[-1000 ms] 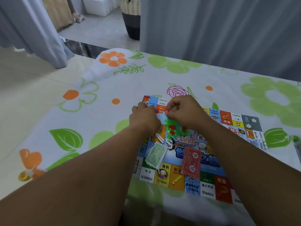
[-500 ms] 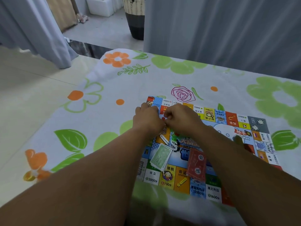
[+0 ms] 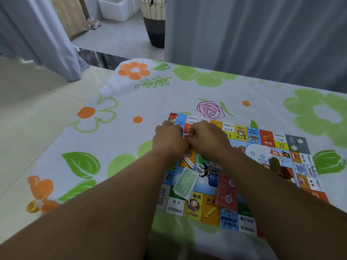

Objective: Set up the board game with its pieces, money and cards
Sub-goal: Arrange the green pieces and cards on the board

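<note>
board – glossy printed card | tablecloth – matt cloth

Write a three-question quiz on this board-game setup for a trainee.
1. True or false: the green card stack lies on the game board.
2. Where do the left hand and right hand meet? A. at the board's near edge; B. at the board's far left corner; C. over the floor.
3. What colour is the other card stack on the board?
Key: 1 true; 2 B; 3 red, the red card stack.
</note>
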The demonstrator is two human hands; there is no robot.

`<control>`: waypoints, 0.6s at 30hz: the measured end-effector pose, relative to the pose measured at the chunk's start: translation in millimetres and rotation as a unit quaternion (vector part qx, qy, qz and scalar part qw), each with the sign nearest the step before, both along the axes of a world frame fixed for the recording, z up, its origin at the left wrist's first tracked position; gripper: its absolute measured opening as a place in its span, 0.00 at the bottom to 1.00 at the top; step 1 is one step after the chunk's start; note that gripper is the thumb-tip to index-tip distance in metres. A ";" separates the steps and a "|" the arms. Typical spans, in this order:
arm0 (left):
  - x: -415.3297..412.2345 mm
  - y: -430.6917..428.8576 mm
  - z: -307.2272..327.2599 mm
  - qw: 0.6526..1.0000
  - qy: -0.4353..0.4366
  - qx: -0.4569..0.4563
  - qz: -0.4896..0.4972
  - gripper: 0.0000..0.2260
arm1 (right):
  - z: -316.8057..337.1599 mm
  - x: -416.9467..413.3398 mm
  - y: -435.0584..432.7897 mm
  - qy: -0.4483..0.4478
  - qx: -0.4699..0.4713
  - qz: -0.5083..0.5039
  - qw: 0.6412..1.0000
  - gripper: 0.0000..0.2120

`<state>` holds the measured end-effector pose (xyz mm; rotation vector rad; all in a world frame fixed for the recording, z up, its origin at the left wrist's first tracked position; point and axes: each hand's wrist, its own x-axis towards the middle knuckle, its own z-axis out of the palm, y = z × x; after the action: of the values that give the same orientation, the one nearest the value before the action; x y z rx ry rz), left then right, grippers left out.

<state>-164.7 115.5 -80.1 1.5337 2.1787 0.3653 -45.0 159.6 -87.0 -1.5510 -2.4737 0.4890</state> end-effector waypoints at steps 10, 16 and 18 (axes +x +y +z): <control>-1.5 -0.2 0.1 1.000 -0.003 0.003 -0.006 0.17 | -1.8 -5.1 2.9 0.009 -0.007 -0.011 1.000 0.09; -1.8 -0.3 -0.2 1.000 -0.003 0.000 -0.007 0.17 | 2.3 -4.1 3.2 0.010 -0.014 -0.006 1.000 0.09; -2.1 -0.1 0.0 1.000 -0.005 -0.002 -0.008 0.17 | 9.7 0.4 7.8 0.029 -0.021 -0.018 0.999 0.08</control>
<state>-166.8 115.4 -80.1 1.5432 2.1568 0.3620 -44.5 167.4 -77.3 -1.5702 -2.4043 0.5747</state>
